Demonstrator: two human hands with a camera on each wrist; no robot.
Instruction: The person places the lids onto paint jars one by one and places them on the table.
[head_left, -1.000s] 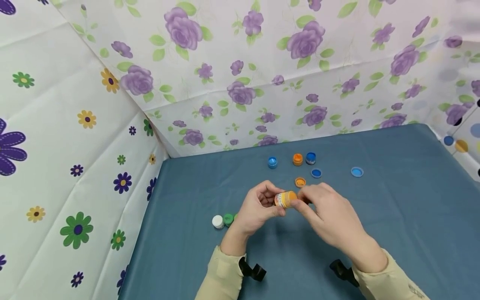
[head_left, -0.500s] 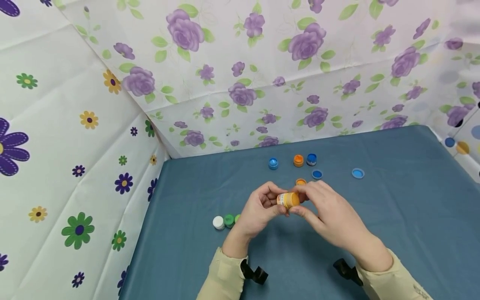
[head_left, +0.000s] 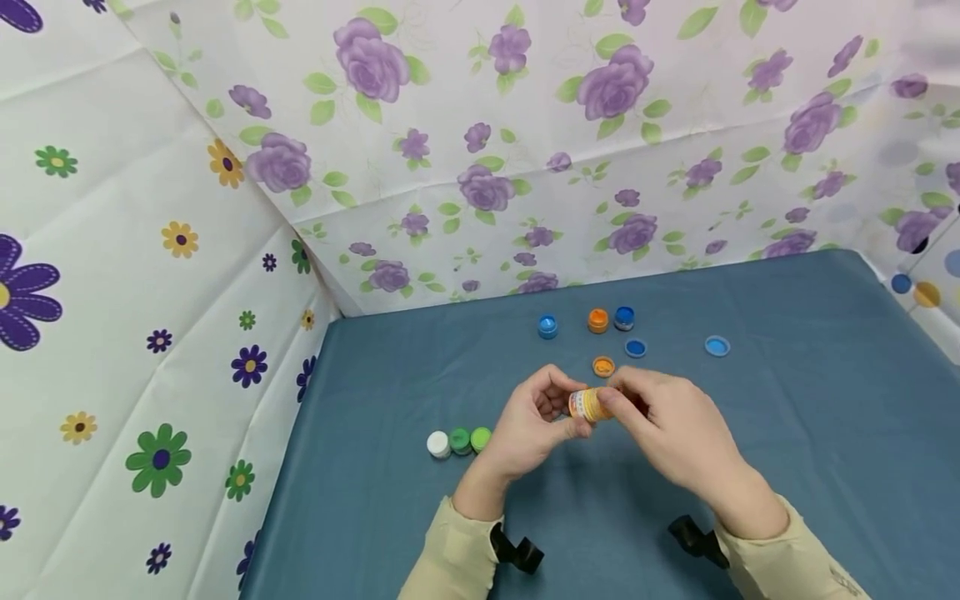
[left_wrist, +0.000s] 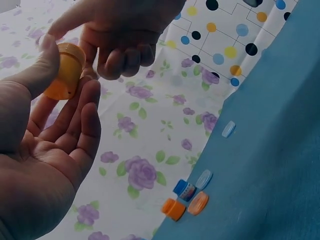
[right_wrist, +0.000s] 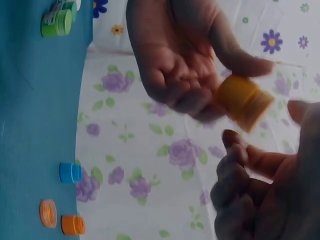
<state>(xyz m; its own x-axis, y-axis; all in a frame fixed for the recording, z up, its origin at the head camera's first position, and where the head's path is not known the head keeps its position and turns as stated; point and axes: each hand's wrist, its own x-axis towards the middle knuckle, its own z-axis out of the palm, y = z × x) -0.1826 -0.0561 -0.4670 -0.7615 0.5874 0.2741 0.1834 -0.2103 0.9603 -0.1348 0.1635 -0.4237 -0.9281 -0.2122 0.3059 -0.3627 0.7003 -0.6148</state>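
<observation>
Tilted on its side above the table, a small yellow-orange paint jar [head_left: 582, 405] with a white label is held in my left hand [head_left: 528, 425], between thumb and fingers. My right hand [head_left: 671, 421] is at the lid end, its thumb and curled fingers around the lid in the head view. The right wrist view shows the jar's pale lid [right_wrist: 259, 112] between the right thumb and forefinger, with a narrow gap beside it. In the left wrist view the left thumb presses along the jar's side [left_wrist: 67, 75].
Behind the hands stand uncapped paint jars: light blue [head_left: 547, 327], orange [head_left: 597, 321] and dark blue [head_left: 624, 318]. An orange lid [head_left: 603, 367], a dark blue lid [head_left: 635, 348] and a light blue lid [head_left: 717, 346] lie nearby. White [head_left: 438, 445], green [head_left: 460, 441] and lime [head_left: 481, 439] jars stand left.
Both hands and the yellow jar have shifted slightly right. The right thumb has moved from below the lid to over it, and the lime jar has come into fuller view.
</observation>
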